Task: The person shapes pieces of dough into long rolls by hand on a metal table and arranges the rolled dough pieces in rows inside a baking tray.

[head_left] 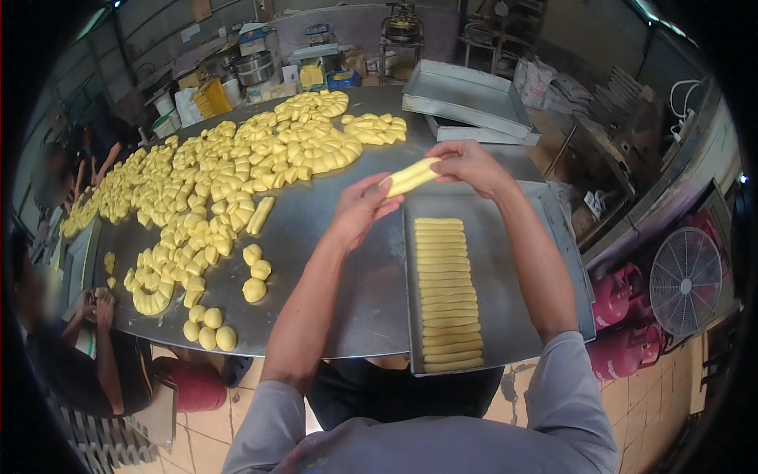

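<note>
Between my two hands a yellow dough strip [412, 177] is stretched, with a lengthwise line that may mark two sticks side by side. My left hand [362, 209] pinches its near left end, and my right hand [474, 167] grips the far right end. The strip is held above the upper left edge of a metal tray [525, 261]. Inside that tray, a column of thin dough sticks [448, 288] lies packed along the left side. Left of my left hand, a loose dough stick [260, 215] rests on the metal table [347, 300].
A large heap of yellow dough pieces [237, 170] covers the table's left and back. Round dough balls [209, 328] lie near the front edge. Stacked trays [466, 95] stand at the far right. Gas cylinders [620, 351] and a fan [685, 284] are right. A co-worker's hands [96, 306] work at left.
</note>
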{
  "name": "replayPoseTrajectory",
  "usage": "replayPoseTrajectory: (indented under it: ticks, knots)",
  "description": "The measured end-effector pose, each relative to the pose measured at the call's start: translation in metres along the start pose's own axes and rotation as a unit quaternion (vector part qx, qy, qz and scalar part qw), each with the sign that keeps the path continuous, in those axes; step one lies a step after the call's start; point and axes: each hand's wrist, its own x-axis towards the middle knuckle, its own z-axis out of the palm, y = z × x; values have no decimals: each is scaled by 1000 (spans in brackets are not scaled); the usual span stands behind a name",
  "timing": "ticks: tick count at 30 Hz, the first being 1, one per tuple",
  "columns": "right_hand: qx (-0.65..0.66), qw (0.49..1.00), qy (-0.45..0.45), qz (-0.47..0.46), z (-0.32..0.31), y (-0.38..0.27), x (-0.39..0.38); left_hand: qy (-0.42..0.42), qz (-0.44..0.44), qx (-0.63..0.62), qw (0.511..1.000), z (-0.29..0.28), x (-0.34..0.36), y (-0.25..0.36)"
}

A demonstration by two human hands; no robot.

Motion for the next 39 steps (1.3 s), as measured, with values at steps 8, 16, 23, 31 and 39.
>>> replayPoseTrajectory:
  ticks: [8, 16, 23, 31, 39]
  knots:
    - [-119, 988, 96, 18, -43, 127, 8, -21, 146, 718, 681, 37, 53, -46]
    - [-98, 989, 100, 52, -48, 160, 9, -52, 50, 816, 574, 50, 66, -65]
    - [-132, 983, 62, 113, -43, 151, 9, -79, -10, 848, 524, 52, 66, -64]
    - [-351, 936, 5, 27, -28, 145, 19, -203, -85, 797, 563, 55, 75, -55]
    - [-417, 903, -13, 99, -10, 117, 10, 7, 141, 624, 769, 29, 6, -65]
